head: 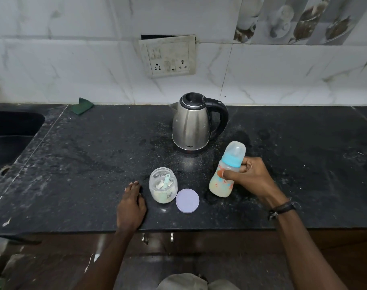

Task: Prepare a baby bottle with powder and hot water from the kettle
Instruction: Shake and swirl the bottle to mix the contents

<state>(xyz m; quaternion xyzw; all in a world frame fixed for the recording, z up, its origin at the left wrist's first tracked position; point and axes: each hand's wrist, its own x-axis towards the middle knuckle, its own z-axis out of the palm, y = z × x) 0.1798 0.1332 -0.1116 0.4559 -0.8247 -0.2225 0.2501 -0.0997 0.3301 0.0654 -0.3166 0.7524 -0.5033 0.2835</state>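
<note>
The clear plastic baby bottle (pixel 224 176) with blue collar and cap, holding milky liquid, tilts on the black granite counter (pixel 73 164), gripped by the right hand's (pixel 253 178) curled fingers and thumb. The left hand (pixel 132 204) rests flat, fingers straight, beside the open glass powder jar (pixel 162 188).

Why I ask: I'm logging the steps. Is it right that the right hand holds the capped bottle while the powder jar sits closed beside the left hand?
One thing is wrong: the jar is open. In the head view its lid lies on the counter beside it. The rest stands: the right hand holds the capped bottle, and the left hand rests beside the jar.
</note>
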